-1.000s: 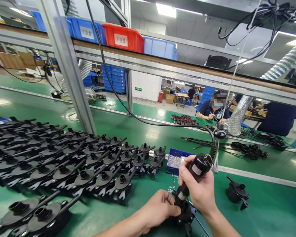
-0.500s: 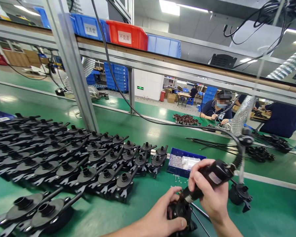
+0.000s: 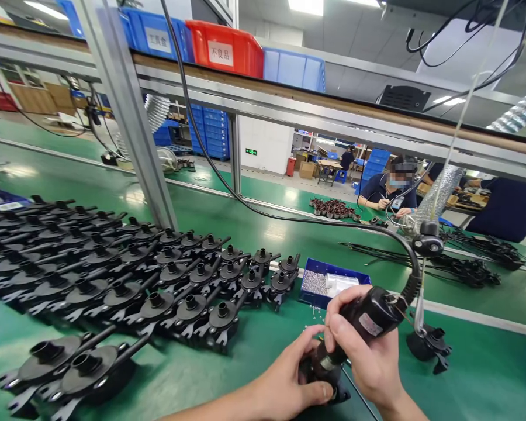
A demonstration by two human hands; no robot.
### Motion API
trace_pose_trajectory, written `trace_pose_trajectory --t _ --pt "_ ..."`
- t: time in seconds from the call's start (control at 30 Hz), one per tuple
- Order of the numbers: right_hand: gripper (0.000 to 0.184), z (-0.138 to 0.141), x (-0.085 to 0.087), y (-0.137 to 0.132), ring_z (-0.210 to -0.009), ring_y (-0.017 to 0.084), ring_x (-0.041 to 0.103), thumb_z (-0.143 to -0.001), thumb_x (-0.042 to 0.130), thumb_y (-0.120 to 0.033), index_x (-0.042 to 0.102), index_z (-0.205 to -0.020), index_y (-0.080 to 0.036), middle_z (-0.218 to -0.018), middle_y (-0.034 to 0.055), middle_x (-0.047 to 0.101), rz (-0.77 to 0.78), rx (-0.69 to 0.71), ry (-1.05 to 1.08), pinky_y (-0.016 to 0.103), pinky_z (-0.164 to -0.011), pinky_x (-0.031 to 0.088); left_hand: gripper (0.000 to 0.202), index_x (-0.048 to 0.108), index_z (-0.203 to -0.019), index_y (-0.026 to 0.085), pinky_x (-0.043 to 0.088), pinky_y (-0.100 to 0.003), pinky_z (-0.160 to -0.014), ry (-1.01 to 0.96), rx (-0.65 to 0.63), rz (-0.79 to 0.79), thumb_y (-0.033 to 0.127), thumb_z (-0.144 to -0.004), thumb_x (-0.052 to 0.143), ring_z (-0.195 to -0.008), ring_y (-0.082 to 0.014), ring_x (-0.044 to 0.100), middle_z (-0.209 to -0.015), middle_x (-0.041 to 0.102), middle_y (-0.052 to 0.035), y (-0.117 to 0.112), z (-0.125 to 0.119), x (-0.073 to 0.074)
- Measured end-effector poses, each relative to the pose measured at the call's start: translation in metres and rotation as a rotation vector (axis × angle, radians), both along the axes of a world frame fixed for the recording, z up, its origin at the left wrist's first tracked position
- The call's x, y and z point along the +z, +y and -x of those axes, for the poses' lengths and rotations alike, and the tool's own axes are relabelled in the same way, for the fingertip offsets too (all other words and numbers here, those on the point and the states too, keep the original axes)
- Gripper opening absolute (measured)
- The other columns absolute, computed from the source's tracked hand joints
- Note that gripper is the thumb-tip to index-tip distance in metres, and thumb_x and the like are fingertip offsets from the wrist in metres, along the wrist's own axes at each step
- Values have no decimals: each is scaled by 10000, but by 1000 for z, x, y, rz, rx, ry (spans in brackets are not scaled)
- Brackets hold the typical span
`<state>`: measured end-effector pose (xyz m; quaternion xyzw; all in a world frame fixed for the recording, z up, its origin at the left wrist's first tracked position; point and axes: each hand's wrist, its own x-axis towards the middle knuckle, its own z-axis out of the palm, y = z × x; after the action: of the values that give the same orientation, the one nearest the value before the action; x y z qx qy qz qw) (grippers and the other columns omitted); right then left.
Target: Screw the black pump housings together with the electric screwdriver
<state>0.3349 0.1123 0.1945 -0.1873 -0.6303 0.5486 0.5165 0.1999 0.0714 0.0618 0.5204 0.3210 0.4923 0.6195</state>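
My right hand (image 3: 368, 345) is wrapped round a black electric screwdriver (image 3: 370, 318), tilted with its tip down to the left. A cable runs from its top end. My left hand (image 3: 284, 374) grips a black plastic housing (image 3: 342, 393) on the bench, thumb in front and fingers behind. The screwdriver's nose meets this housing; the tip itself is hidden by my left hand and the tool. Just beyond my hands sits a blue tray (image 3: 307, 298) with small screws (image 3: 314, 283) and a clear container (image 3: 341, 285). A few loose screws lie in front of it.
Rows of similar black housings (image 3: 155, 307) cover the left of the green bench (image 3: 254, 365). Another housing (image 3: 427, 345) lies at the right. A metal post (image 3: 127, 117) and a shelf with a red bin (image 3: 225, 49) stand ahead. A co-worker (image 3: 388, 187) sits across.
The screwdriver in my right hand has shifted slightly left and stands a little steeper. My left hand keeps its hold on the housing. The camera view has moved slightly.
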Motion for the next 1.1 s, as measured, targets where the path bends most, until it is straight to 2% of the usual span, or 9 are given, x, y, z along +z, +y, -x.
trace_pose_trajectory --t 0.13,0.17,0.2,0.27,0.37,0.5,0.63,0.87,1.1 --pt "203 -5 0 11 -618 124 606 -1013 794 -334 633 -1127 -285 -908 -7 694 15 402 -3 261 -593 515 752 540 -1448 194 511 -467 -1079 12 18 -8 318 -805 910 -1219 -321 637 -1262 695 -106 1 1 0" --pt "203 -5 -1 13 -631 125 607 -1016 789 -329 632 -1139 -293 -923 -5 697 17 443 -13 262 -600 518 728 552 -1429 194 512 -480 -1084 23 18 -4 304 -803 908 -1208 -323 645 -1254 702 -104 1 1 -1" --pt "193 -4 -3 13 -651 133 623 -1024 780 -320 634 -1148 -298 -943 0 702 13 424 -32 274 -617 536 701 567 -1406 192 518 -483 -1080 31 18 -5 294 -802 907 -1185 -321 656 -1240 709 -99 2 1 -3" --pt "159 -1 -9 10 -658 149 650 -1044 761 -299 644 -1151 -294 -939 4 698 5 261 -72 301 -632 571 668 584 -1380 190 531 -475 -1066 35 23 -15 268 -800 907 -1139 -308 673 -1202 722 -88 3 1 -5" --pt "129 5 -22 3 -526 130 562 -1044 757 -331 656 -1082 -260 -833 -9 643 -26 23 -77 285 -520 520 704 575 -1402 185 533 -464 -1078 15 40 -25 196 -783 910 -1144 -302 686 -1181 745 -81 4 0 -7" --pt "183 8 -29 0 -496 121 472 -1028 760 -392 661 -1009 -239 -822 10 607 -56 -85 -75 278 -455 434 745 565 -1426 187 543 -452 -1074 -9 45 -12 156 -767 912 -1170 -307 699 -1189 763 -82 3 -1 -4" --pt "185 8 -25 1 -519 128 477 -1017 763 -385 644 -994 -246 -838 16 594 -63 -129 -46 277 -448 426 753 583 -1415 181 543 -459 -1080 -4 56 -5 163 -746 928 -1185 -321 699 -1178 767 -84 3 -1 -2" --pt "129 13 -29 -2 -467 102 458 -1037 725 -323 621 -1014 -249 -820 -4 592 -98 -92 -41 260 -408 421 741 600 -1398 190 535 -503 -1103 64 79 40 227 -737 935 -1184 -349 694 -1223 765 -111 2 1 0" --pt "106 16 -25 -3 -453 76 468 -1034 721 -280 625 -995 -255 -822 -32 576 -111 -89 -24 226 -403 401 632 622 -1327 169 548 -449 -1067 76 98 -28 261 -777 918 -1112 -304 702 -1109 770 -76 0 -1 4"
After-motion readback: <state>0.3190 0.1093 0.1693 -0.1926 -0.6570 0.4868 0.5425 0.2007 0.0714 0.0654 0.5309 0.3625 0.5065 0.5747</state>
